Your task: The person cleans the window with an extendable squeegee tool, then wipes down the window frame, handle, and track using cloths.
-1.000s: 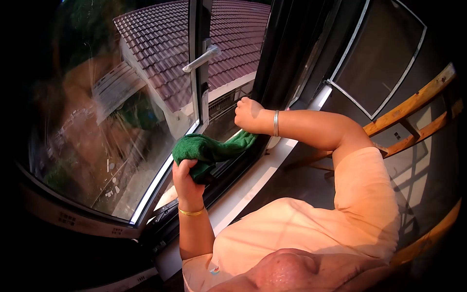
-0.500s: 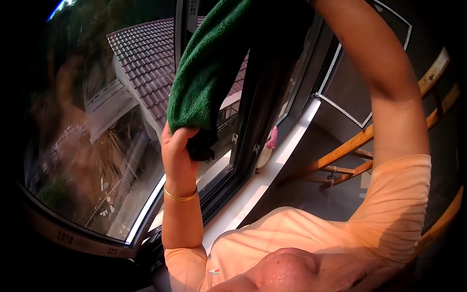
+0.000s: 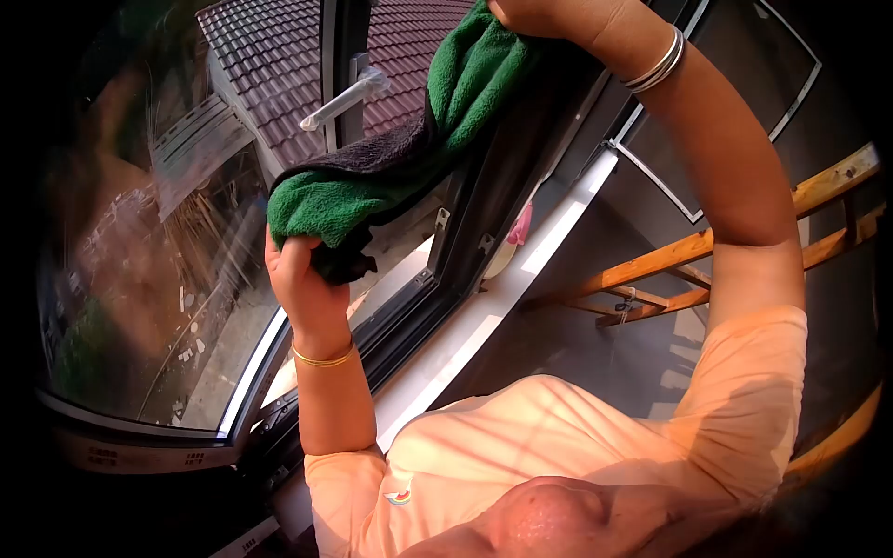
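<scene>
The left hand (image 3: 307, 274), left of centre in the frame, was closed on one end of a green terry towel (image 3: 465, 98), its thumb over the fabric. The right hand (image 3: 549, 17), partly cut off by the top edge, was gripping the other end.

Half a second earlier the right hand had been out of view above that edge, with the towel drawn long and broad; now it showed again, and the towel hung looser, bunched, its dark side turned out along the middle. That suggested the towel was being worked between the hands; whether it touched the glass could not be told.

The towel ran from the left hand up towards top centre, crossing just below the plastic-wrapped window handle (image 3: 342, 100). A gold bangle (image 3: 321, 359) circled the left wrist, silver bangles (image 3: 659, 61) the right. Farther out, a tiled roof (image 3: 270, 65) filled the upper left beyond the window, a white sill (image 3: 484, 325) slanted through the centre, and a wooden ladder (image 3: 651, 258) leaned at right.
</scene>
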### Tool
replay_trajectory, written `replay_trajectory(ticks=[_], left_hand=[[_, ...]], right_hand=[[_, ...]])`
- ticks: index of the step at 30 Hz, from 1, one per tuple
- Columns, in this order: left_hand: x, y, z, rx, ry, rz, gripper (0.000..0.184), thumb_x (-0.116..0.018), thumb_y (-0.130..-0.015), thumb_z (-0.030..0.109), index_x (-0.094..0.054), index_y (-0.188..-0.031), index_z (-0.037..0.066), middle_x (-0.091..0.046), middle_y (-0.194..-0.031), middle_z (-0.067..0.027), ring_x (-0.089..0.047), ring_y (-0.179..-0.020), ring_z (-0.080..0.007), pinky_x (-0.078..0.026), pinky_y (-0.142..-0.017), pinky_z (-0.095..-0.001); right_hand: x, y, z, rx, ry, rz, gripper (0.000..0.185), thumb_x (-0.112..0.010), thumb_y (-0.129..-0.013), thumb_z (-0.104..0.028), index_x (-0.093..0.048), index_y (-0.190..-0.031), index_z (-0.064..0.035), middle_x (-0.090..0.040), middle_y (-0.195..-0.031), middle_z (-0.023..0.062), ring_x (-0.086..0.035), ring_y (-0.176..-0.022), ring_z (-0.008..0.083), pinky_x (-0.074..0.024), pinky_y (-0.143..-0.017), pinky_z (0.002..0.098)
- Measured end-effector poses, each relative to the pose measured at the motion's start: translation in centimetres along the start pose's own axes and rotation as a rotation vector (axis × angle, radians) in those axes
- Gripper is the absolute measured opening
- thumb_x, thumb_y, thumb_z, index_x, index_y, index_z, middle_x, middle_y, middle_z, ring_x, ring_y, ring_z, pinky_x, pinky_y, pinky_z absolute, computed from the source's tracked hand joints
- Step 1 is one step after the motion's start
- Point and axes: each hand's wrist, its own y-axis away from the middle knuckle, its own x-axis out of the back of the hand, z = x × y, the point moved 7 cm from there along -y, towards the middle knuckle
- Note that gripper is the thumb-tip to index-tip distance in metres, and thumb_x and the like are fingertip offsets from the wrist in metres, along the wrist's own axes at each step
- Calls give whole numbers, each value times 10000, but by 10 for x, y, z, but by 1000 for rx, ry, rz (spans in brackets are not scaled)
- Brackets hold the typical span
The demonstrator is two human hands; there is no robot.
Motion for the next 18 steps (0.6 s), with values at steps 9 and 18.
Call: replay_trajectory(ticks=[9, 18], left_hand=[[67, 62, 21, 15, -156, 166, 404, -452, -731, -56, -587, -1112, -49, -653, -971, -98, -635, -854, -195, -532, -802, -312], [93, 108, 35, 90, -284, 330, 379, -451, -747, -29, -590, -1099, -45, -648, -978, -106, -627, -867, -208, -519, -820, -312]], right_hand=[[-74, 78, -257, 224, -370, -185, 164, -619, -756, -216, -732, -729, -101, -662, -740, 65, -600, -754, 240, -429, -700, 371], [-101, 68, -312, 219, -796, -646, 212, -621, -850, -250, -766, -928, -116, -746, -943, 92, -720, -879, 280, -562, -758, 410]])
